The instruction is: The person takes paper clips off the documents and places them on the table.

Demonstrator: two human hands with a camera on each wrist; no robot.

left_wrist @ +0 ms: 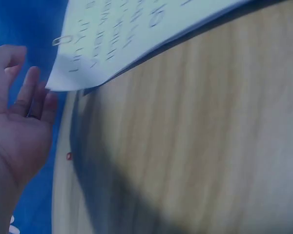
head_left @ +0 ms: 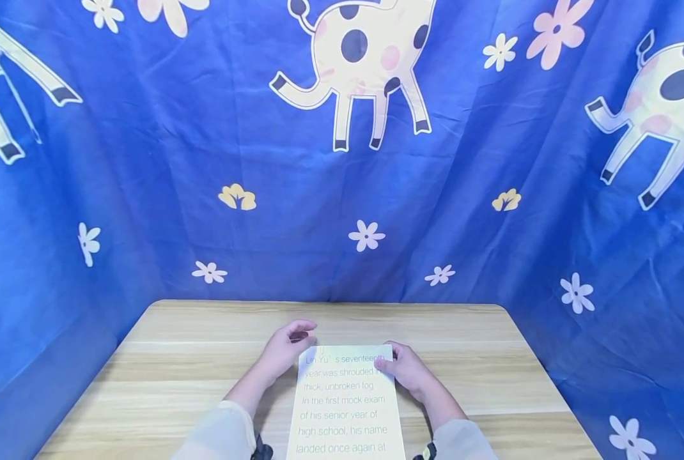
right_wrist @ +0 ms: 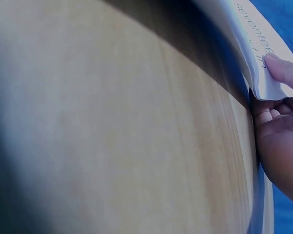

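Observation:
Sheets of white paper (head_left: 344, 415) printed with large lines of text lie in front of me, reaching out of the bottom of the head view. At their top edge sits a thin paper clip (left_wrist: 62, 40), plainest in the left wrist view. My right hand (head_left: 409, 369) pinches the top right corner, thumb over the print and fingers underneath. By the top left corner is my left hand (head_left: 284, 348), its fingers loosely bent and holding nothing. Whether a fingertip touches the paper I cannot tell. The right wrist view shows more than one sheet edge under the thumb (right_wrist: 283, 70).
The light wood-grain table (head_left: 204, 338) has rounded far corners. A blue curtain (head_left: 296, 249) with cow and flower prints hangs around its back and sides. In the left wrist view a tiny reddish spot (left_wrist: 69, 156) shows near the table edge; its kind is unclear.

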